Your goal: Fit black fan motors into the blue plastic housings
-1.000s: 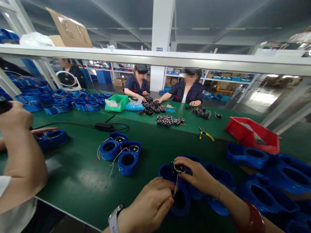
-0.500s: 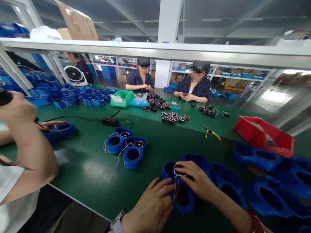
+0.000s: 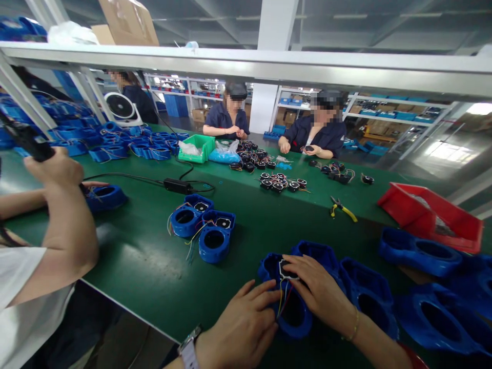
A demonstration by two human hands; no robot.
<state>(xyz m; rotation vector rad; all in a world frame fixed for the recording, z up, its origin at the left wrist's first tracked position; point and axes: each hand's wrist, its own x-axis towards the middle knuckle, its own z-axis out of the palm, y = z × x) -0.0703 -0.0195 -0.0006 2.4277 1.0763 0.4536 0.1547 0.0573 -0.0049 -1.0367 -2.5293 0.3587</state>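
Observation:
A blue plastic housing [image 3: 302, 330] with a round opening lies on the bench in front of me. In its upper compartment sits a small black motor [image 3: 285, 271] with a pale rim, its thin coloured wires [image 3: 282, 297] trailing over the opening. My right hand [image 3: 321, 287] reaches over from the right, its fingers gripping the motor's top and side. My left hand [image 3: 246, 318] holds the housing's near left side, fingertips beside the wires; its thumb is partly hidden. Whether the motor is fully seated cannot be seen.
Two housings with motors [image 3: 215, 249] lie to the left. More blue housings [image 3: 423, 251] and a red bin [image 3: 434, 210] are right, with yellow-handled pliers [image 3: 344, 209] beyond. Loose motors [image 3: 279, 183] lie farther back. A co-worker's arm [image 3: 71, 215] is at left; two people sit opposite.
The view has shifted slightly. Both my hands stay at the same housing and motor. At left, the co-worker's raised hand with a dark tool has moved; opposite, one person's hands have parted.

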